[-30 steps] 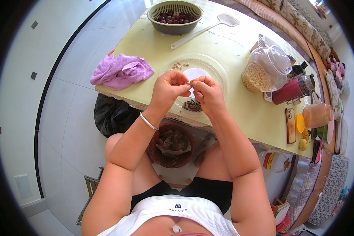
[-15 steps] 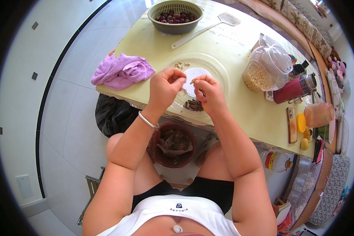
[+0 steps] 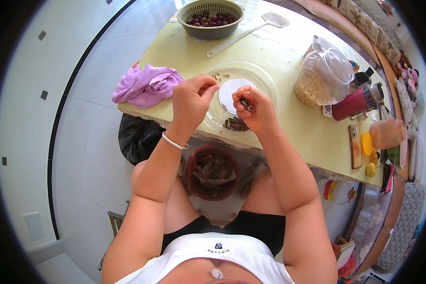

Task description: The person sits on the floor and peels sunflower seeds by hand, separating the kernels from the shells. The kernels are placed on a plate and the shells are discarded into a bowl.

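Note:
My left hand (image 3: 192, 102) is raised over the near left side of a round clear plate (image 3: 269, 105). Its thumb and fingertips are pinched together, and anything between them is too small to make out. Curled with the palm partly upward, my right hand (image 3: 259, 112) holds several dark slender seeds (image 3: 245, 104) over the plate's right side. A white disc (image 3: 228, 96) shows in the plate's middle. By the plate's near rim lies a pile of dark slender seeds (image 3: 235, 124). A few pale kernels (image 3: 217, 76) rest toward its far left.
A purple cloth (image 3: 147, 86) lies left; a basket of dark round fruit (image 3: 210, 33) and a white spatula (image 3: 246, 35) are at the back. To the right stand a clear jar of pale kernels (image 3: 312, 87), a dark red bottle (image 3: 357, 102) and a phone (image 3: 355, 146). Below the edge sits a reddish bucket (image 3: 212, 193).
My hands have moved apart, the left slightly away to the left. My right hand has turned its palm upward, showing dark seeds in it; the pale bit at its fingertips no longer shows.

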Tool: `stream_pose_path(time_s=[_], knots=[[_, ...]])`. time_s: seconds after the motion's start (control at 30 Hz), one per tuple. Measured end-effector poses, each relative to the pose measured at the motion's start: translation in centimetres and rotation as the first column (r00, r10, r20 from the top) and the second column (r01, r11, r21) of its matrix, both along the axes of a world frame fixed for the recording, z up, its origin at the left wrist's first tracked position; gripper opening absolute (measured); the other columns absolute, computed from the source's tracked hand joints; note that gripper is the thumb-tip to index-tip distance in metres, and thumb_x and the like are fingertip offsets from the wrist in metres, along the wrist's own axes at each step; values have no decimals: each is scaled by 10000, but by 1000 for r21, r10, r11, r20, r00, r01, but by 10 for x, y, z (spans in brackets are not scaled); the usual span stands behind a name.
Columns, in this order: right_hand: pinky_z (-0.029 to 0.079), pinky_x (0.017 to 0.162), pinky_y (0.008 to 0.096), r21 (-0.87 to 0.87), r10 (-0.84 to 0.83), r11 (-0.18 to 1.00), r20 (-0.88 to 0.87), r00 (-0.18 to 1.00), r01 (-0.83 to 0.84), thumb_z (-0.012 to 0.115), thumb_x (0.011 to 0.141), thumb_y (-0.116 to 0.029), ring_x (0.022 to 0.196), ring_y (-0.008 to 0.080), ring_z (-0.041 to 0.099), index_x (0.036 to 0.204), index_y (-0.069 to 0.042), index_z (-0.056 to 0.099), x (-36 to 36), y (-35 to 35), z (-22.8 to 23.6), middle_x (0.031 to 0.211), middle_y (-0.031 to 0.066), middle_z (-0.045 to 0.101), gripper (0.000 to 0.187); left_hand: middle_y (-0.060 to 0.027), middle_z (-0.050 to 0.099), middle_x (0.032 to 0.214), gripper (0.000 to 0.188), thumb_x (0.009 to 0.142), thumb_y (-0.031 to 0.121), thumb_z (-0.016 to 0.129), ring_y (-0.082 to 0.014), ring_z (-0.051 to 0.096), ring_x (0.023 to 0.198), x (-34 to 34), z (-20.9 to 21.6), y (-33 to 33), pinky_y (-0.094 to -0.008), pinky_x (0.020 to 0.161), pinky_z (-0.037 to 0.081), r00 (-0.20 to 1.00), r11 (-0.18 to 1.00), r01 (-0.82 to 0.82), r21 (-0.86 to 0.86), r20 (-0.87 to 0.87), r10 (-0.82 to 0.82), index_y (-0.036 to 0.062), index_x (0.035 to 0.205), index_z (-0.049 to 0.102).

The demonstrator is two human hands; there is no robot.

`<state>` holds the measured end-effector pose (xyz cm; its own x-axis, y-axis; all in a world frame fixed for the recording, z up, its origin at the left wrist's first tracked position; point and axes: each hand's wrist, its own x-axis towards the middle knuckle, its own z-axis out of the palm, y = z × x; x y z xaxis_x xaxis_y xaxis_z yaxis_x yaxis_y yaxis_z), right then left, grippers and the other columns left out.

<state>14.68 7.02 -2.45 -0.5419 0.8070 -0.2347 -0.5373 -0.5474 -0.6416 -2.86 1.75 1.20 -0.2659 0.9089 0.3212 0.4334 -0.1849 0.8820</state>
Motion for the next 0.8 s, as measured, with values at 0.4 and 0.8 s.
stream_pose_path(time_s=[0.4,0.8], knots=[[277,393,209,-62,-328,944,-68,942,325,507,936,-226,525,117,438,825,-36,548,35,26,3,718,69,537,224,-118,672,920,179,743,33,693,-275,618,872,18,-27,6,-356,777,489,889,940,289,183,-416,-192,32,921,704],[288,397,228,-1,-302,952,141,943,305,504,921,-166,515,131,458,811,-17,552,24,14,6,700,73,543,190,-100,571,760,110,710,20,610,-291,561,784,40,-45,15,-409,691,455,668,941,333,63,-720,-188,69,794,659]])
